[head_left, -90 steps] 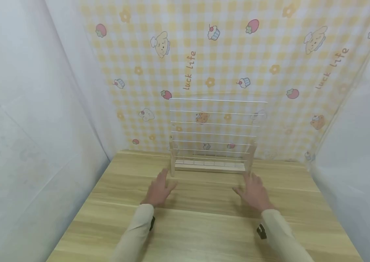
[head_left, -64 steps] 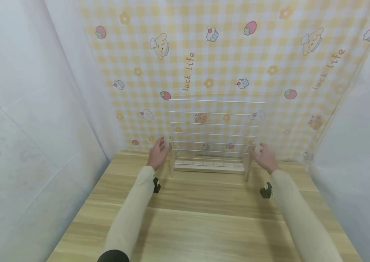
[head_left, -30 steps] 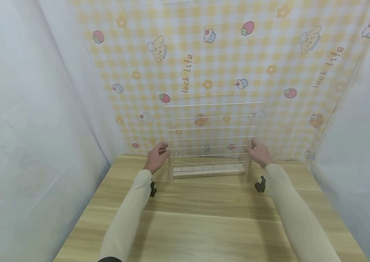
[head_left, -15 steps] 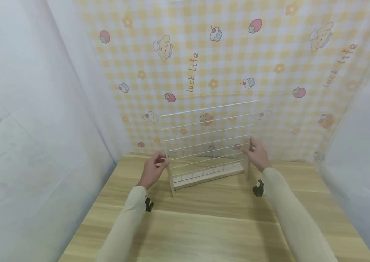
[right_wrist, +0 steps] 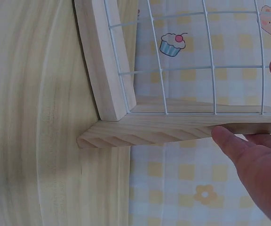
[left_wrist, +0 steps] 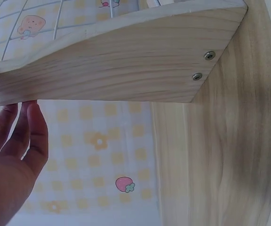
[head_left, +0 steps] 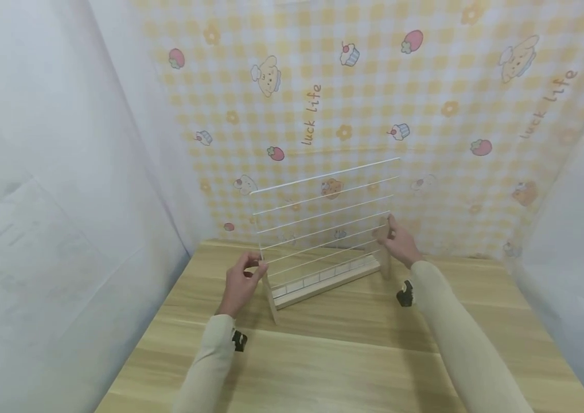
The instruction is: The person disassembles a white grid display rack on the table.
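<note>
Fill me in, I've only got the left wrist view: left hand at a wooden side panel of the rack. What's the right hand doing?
Observer: The right hand has its fingers on the upper part of the opposite side panel.
Operator: Copy. Is the rack parallel to the checked backdrop?
Observer: No. Per the head view, the rack stands at an angle, its left end nearer the person than its right end.
</note>
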Demonstrator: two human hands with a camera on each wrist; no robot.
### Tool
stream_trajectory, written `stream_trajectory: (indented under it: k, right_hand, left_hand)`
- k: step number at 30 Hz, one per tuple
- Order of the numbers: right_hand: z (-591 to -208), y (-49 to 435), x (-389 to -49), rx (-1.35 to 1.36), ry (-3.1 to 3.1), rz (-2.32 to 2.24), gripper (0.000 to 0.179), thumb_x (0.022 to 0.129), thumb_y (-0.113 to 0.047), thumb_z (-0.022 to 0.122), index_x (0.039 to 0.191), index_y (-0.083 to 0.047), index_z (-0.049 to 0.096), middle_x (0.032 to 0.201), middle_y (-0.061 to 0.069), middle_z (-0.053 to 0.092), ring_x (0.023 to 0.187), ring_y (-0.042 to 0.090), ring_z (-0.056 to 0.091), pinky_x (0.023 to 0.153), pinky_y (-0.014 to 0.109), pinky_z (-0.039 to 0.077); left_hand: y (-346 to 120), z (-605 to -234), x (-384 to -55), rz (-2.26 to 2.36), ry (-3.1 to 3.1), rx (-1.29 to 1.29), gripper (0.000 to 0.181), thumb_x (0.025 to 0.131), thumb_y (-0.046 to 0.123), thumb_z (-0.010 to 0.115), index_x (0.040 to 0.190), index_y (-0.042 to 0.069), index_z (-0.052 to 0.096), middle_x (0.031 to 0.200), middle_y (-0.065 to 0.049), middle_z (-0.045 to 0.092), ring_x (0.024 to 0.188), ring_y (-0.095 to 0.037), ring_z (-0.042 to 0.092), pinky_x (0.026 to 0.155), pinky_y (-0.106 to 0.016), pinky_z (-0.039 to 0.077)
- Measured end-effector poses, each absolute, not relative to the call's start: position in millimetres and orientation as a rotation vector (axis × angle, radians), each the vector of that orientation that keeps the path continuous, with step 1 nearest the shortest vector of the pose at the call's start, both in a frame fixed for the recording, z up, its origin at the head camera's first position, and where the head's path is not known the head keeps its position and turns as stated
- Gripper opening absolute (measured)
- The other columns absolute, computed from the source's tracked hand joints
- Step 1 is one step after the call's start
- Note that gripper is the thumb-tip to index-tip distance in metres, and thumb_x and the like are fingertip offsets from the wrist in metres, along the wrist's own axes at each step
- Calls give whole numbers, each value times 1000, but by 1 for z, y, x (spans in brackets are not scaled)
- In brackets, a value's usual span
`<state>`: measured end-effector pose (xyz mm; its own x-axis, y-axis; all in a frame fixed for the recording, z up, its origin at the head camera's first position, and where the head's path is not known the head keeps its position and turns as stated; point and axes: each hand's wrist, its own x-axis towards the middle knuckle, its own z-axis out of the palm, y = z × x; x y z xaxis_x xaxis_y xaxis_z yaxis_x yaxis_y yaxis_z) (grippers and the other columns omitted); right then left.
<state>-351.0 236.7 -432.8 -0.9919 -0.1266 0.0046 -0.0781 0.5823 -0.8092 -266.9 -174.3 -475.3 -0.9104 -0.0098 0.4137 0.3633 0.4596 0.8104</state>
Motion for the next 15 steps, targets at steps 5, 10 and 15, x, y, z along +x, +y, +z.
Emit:
stream_trajectory:
  k: [5, 10, 15]
  right_hand:
    - [-436, 237, -352, -172, 2741, -1400, 88, 99, -13, 55, 159, -7, -10, 167, 24, 4, 146, 53, 29, 117, 60, 34]
    - [-442, 238, -353, -197, 2745, -1385, 91, 99, -16, 56, 159, -11, -12, 167, 24, 5, 145, 54, 30, 118, 61, 32]
    - [-444, 240, -357, -199, 2744, -1358, 93, 99, -20, 56, 159, -14, -14, 165, 28, 9, 145, 54, 29, 117, 62, 31]
  left_hand:
    - [-170, -479, -265, -1459, -2319, -275, 28, 94, 24, 71, 113, 6, 63, 119, -18, 70, 109, -34, 70, 79, -23, 55]
    - [-169, -481, -264, -1469, -2294, -235, 27, 94, 24, 72, 113, 7, 63, 116, -19, 70, 109, -34, 70, 79, -21, 54]
    - [-167, -483, -264, -1449, -2287, -230, 27, 95, 23, 71, 113, 7, 62, 114, -19, 71, 109, -35, 69, 79, -26, 56]
